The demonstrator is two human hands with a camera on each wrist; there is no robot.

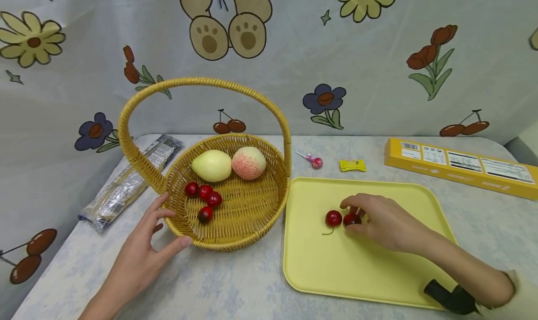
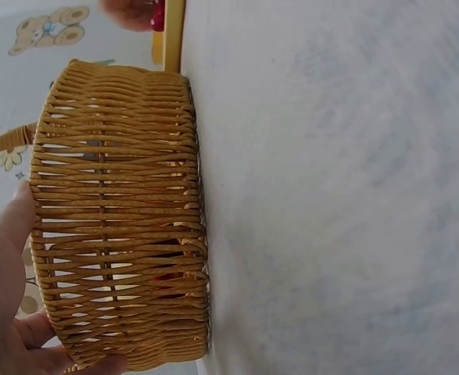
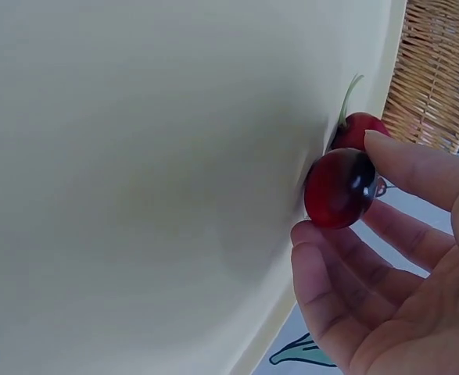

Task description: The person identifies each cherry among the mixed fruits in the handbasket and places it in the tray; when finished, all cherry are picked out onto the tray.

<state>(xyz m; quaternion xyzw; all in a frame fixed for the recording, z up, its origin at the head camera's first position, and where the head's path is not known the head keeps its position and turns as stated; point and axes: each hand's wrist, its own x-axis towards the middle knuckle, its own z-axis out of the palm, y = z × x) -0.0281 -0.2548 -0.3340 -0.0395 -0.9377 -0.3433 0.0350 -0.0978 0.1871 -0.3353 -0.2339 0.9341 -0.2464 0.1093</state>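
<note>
Red cherry point(image 1: 351, 219) I'm pinching with my right hand point(image 1: 384, 222) on the tray point(image 1: 361, 273); loosening could roll it away, while my left hand point(image 1: 145, 245), fingers spread, is steadying the basket point(image 1: 235, 236).

In the head view, the right hand point(image 1: 380, 222) covers part of the cherry point(image 1: 350, 219) it pinches. The print on the yellow box point(image 1: 460, 167) is too small to read, and the box runs off the right edge. In the left wrist view, the basket point(image 2: 120, 211) wall hides its contents.
</note>
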